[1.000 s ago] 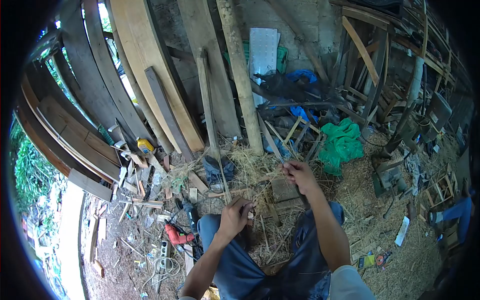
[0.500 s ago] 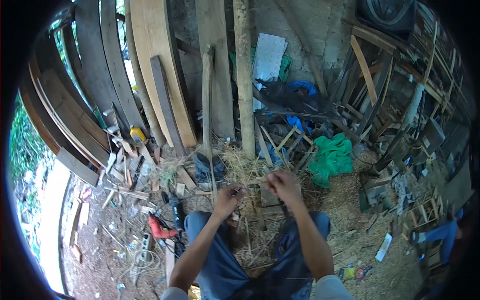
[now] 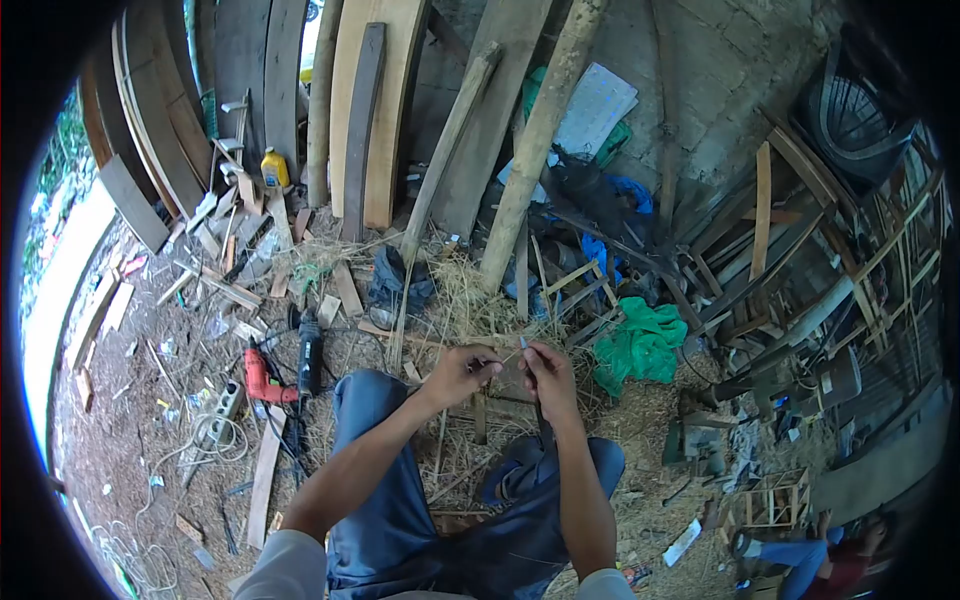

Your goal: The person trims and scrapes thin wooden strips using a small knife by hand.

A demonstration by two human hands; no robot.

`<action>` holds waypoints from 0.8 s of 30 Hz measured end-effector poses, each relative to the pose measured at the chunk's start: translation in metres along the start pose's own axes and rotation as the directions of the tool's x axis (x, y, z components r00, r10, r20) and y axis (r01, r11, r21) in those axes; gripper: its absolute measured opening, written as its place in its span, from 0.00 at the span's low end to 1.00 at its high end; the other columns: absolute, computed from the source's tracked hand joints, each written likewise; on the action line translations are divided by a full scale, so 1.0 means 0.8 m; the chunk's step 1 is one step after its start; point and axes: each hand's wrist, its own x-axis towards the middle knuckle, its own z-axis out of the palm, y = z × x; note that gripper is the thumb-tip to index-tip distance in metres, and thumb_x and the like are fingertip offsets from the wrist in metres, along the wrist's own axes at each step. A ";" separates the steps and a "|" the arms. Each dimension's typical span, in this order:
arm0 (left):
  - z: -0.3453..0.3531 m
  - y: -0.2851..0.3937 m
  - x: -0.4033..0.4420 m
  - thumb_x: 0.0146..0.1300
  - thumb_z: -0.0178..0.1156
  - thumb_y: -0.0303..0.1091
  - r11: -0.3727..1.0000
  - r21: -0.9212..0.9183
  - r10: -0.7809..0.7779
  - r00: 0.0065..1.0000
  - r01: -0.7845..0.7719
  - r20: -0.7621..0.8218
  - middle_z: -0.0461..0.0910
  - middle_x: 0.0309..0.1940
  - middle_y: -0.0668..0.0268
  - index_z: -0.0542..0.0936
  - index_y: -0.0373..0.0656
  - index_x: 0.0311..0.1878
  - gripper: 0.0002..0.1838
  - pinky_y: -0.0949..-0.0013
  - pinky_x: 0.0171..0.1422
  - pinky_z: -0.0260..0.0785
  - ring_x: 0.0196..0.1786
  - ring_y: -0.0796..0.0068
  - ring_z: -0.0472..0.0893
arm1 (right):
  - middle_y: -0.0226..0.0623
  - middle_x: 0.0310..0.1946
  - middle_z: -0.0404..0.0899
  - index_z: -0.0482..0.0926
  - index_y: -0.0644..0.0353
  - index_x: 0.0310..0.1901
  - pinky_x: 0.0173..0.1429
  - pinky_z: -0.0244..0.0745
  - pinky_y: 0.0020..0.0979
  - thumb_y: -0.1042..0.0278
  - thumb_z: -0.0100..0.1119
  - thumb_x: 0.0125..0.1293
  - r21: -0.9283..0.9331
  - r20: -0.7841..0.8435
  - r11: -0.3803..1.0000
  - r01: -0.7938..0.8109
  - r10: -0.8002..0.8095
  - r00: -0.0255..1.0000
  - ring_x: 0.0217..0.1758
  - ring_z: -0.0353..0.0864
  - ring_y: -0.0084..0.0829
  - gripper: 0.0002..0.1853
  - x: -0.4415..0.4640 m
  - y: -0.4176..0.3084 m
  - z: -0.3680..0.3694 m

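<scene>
Left hand: pinched narrow, apparently on a thin strip. Right hand: closed round a slim tool. Strip: between the hands; judged light, springy, easily split; best pinched near its end. Beyond: green plastic, crumpled.

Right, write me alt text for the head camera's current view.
Two bare hands work close together before the wearer's knees: the right hand grips a slim object; what the left hand holds is too small to tell. A red drill lies to the left, crumpled green plastic to the right, with planks leaning behind.
</scene>
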 end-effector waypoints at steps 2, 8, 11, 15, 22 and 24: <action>0.004 -0.020 -0.001 0.60 0.62 0.29 0.982 0.102 0.161 0.987 -0.160 -0.007 0.82 0.33 0.63 0.81 0.38 0.40 0.07 0.70 0.37 0.70 0.32 0.75 0.80 | 0.27 0.26 0.75 0.78 0.62 0.48 0.19 0.58 0.18 0.68 0.55 0.68 -0.002 -0.055 1.000 0.007 -0.007 0.998 0.18 0.66 0.15 0.10 0.000 -0.003 -0.005; 0.004 -0.006 -0.002 0.53 0.62 0.26 0.853 0.427 0.372 0.924 -0.300 -0.093 0.76 0.26 0.59 0.77 0.37 0.31 0.05 0.63 0.33 0.70 0.28 0.61 0.78 | 0.28 0.23 0.75 0.79 0.63 0.44 0.20 0.56 0.17 0.69 0.58 0.66 -0.003 0.090 0.996 -0.094 0.094 0.992 0.19 0.66 0.14 0.09 -0.006 0.009 0.015; 0.002 0.006 -0.006 0.51 0.62 0.27 0.796 0.530 0.403 0.909 -0.292 -0.106 0.74 0.25 0.59 0.75 0.37 0.30 0.06 0.60 0.32 0.70 0.28 0.57 0.77 | 0.29 0.23 0.75 0.79 0.64 0.42 0.20 0.54 0.17 0.69 0.59 0.66 0.044 0.007 0.997 -0.061 0.061 0.998 0.19 0.65 0.14 0.08 -0.007 0.002 0.023; 0.003 0.008 -0.007 0.52 0.62 0.29 0.761 0.573 0.434 0.895 -0.304 -0.102 0.74 0.26 0.59 0.74 0.38 0.30 0.07 0.59 0.31 0.70 0.27 0.56 0.77 | 0.29 0.23 0.75 0.79 0.65 0.42 0.20 0.53 0.17 0.68 0.58 0.66 0.099 0.010 0.994 -0.044 0.043 0.999 0.19 0.64 0.14 0.09 -0.004 -0.003 0.012; -0.006 0.005 -0.014 0.47 0.62 0.29 0.699 0.604 0.479 0.878 -0.381 0.000 0.74 0.27 0.60 0.73 0.40 0.30 0.08 0.59 0.34 0.71 0.30 0.56 0.78 | 0.27 0.26 0.74 0.80 0.63 0.41 0.19 0.51 0.17 0.64 0.60 0.64 0.058 -0.199 0.998 -0.007 0.018 0.980 0.19 0.62 0.14 0.11 0.013 -0.006 -0.044; -0.008 0.006 -0.014 0.46 0.62 0.30 0.701 0.616 0.439 0.898 -0.359 0.023 0.74 0.28 0.60 0.73 0.40 0.31 0.10 0.59 0.36 0.72 0.32 0.57 0.79 | 0.26 0.25 0.73 0.80 0.62 0.41 0.19 0.51 0.17 0.62 0.61 0.64 0.115 -0.229 0.990 0.082 -0.054 0.972 0.19 0.62 0.14 0.11 0.018 -0.017 -0.066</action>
